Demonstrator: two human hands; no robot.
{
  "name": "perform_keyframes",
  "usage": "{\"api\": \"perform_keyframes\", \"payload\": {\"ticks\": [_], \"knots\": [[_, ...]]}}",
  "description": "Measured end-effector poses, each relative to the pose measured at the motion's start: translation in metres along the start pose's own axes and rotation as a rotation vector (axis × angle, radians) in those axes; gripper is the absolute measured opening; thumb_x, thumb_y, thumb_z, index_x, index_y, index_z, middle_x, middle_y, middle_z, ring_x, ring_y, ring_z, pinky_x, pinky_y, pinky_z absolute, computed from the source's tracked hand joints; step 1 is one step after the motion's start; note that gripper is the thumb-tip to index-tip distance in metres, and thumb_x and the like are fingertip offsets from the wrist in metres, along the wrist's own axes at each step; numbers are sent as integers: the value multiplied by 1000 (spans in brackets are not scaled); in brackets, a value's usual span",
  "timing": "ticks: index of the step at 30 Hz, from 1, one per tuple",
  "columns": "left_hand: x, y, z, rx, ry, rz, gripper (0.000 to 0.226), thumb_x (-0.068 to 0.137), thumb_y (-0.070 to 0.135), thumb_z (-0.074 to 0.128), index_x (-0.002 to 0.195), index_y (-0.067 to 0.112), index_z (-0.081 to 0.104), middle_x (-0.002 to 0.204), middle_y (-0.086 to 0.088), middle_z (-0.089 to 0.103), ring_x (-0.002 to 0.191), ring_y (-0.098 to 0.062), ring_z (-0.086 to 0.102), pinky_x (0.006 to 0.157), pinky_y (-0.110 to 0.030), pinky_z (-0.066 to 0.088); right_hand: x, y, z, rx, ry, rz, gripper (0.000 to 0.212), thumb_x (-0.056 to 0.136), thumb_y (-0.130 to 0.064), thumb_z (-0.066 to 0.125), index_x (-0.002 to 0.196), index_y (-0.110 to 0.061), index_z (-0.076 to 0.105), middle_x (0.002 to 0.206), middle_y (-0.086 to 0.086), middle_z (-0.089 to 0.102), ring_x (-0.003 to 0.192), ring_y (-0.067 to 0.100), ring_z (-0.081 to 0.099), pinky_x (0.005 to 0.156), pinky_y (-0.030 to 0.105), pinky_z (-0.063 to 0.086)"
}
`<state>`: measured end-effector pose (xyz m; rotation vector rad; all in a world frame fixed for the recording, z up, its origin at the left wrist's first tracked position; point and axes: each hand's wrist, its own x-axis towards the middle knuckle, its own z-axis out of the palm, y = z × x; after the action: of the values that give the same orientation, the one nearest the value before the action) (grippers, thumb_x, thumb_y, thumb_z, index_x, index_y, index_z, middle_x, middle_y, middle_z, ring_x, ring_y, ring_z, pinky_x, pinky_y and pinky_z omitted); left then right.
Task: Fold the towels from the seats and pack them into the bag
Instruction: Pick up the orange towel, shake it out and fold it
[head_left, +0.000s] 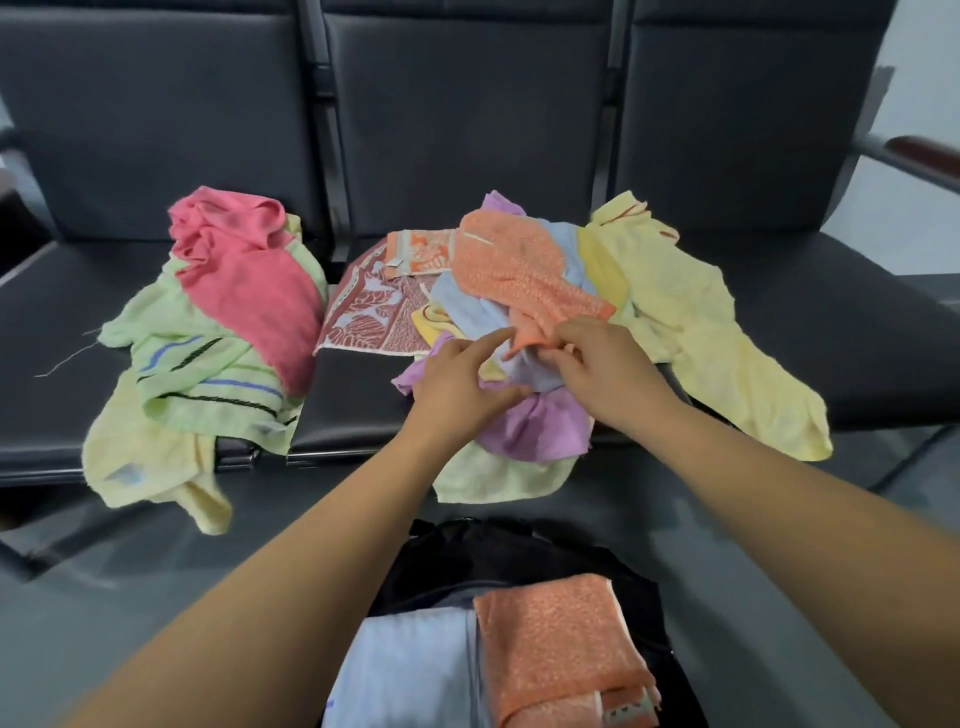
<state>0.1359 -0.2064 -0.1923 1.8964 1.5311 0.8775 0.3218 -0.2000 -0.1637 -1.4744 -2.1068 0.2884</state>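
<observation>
A heap of crumpled towels covers the middle black seat. On top lies an orange towel, over light blue, purple and pale yellow ones. My right hand pinches the near corner of the orange towel. My left hand reaches with extended fingers to that same corner, touching the cloth beside it. Below, on the floor, an open black bag holds a folded orange towel and a folded light blue towel side by side.
A pink towel lies over a green striped towel and a yellow one on the left seat. A long yellow towel drapes off the right seat. A red patterned towel lies flat behind the heap. Seat backs rise behind.
</observation>
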Motion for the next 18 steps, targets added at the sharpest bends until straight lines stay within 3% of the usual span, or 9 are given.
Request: {"api": "perform_keyframes", "payload": {"ticks": [3, 6, 8, 11, 13, 16, 18], "knots": [[-5, 8, -11, -23, 57, 119, 49, 86, 45, 74, 133, 45, 59, 114, 7, 51, 118, -17, 46, 105, -33, 37, -18, -27, -21, 176, -81, -15, 16, 98, -12, 60, 84, -13, 66, 62, -14, 57, 66, -6, 55, 60, 12, 36], [-19, 19, -31, -161, 22, 232, 39, 89, 38, 73, 123, 50, 60, 118, 8, 51, 117, -8, 45, 99, -16, 33, -39, -40, -38, 328, -103, -14, 17, 100, -12, 59, 85, -17, 67, 72, -19, 67, 73, -1, 62, 70, 15, 44], [-30, 26, -44, -239, -53, 280, 18, 91, 34, 71, 106, 44, 71, 118, 12, 57, 116, -4, 50, 98, -15, 37, -50, -47, -48, 383, -86, 10, 16, 100, -13, 60, 86, -16, 65, 65, -23, 63, 64, -3, 56, 66, 14, 40], [-51, 38, -60, -440, -133, 239, 19, 90, 36, 64, 95, 22, 76, 96, 11, 69, 94, -9, 63, 89, -28, 46, -64, -61, -60, 408, -52, 25, 15, 101, -21, 60, 92, -10, 64, 63, -16, 60, 60, 0, 52, 63, 21, 42], [-67, 47, -69, -584, -182, 211, 21, 93, 27, 59, 83, 16, 73, 79, 5, 65, 79, -10, 58, 79, -28, 46, -74, -70, -67, 454, -142, 31, 16, 96, -29, 68, 90, -14, 65, 63, -14, 59, 58, 0, 51, 60, 20, 41], [-88, 56, -78, -706, -259, 172, 25, 94, 28, 55, 82, 21, 75, 81, -6, 64, 78, -22, 59, 80, -37, 51, -90, -71, -65, 214, -379, -1, 36, 83, -39, 80, 79, -8, 63, 62, -9, 50, 56, 3, 42, 55, 21, 32], [-99, 57, -87, -795, -226, 94, 23, 91, 30, 57, 85, 18, 76, 82, -10, 65, 77, -25, 61, 78, -41, 54, -98, -62, -56, 110, -393, 0, 43, 83, -35, 81, 64, -9, 53, 56, -12, 44, 53, 5, 38, 54, 25, 30]]}}
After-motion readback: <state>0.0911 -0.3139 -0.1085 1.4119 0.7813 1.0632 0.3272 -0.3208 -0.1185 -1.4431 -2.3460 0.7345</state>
